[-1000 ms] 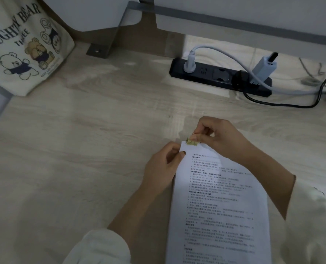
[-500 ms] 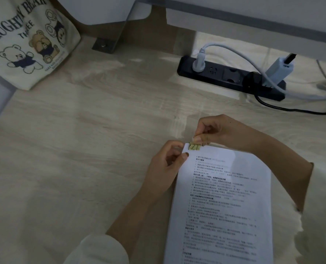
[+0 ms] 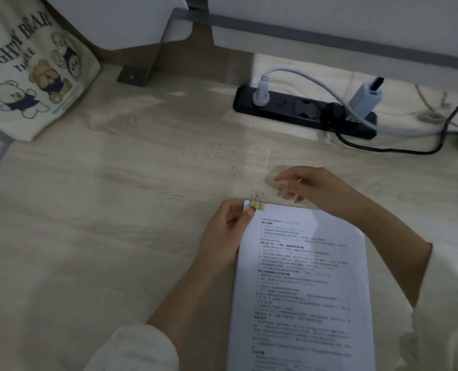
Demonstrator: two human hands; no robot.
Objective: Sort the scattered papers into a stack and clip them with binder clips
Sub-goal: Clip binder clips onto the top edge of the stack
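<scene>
Paper stack point(image 3: 302, 277), near right: white sheets that carried black printed lines, some headings bolder.
Binder clip point(image 3: 258, 205), on its far left corner: yellow body, silver wire loops.
Desk point(image 3: 115, 210): pale beige wood grain, streaked grey.
Power strip point(image 3: 307, 109), far right: black.
Plug point(image 3: 260, 93) in its left socket: light grey, cable the same.
Adapter point(image 3: 364, 100): pale blue-grey.
Second cable point(image 3: 383, 149): black.
Tote bag point(image 3: 30, 76), far left: cream cloth, dark lettering; I noted printed white and brown bears in navy tops.
My left sleeve point(image 3: 142, 349) and right sleeve point(image 3: 442, 303) were plain off-white.
</scene>
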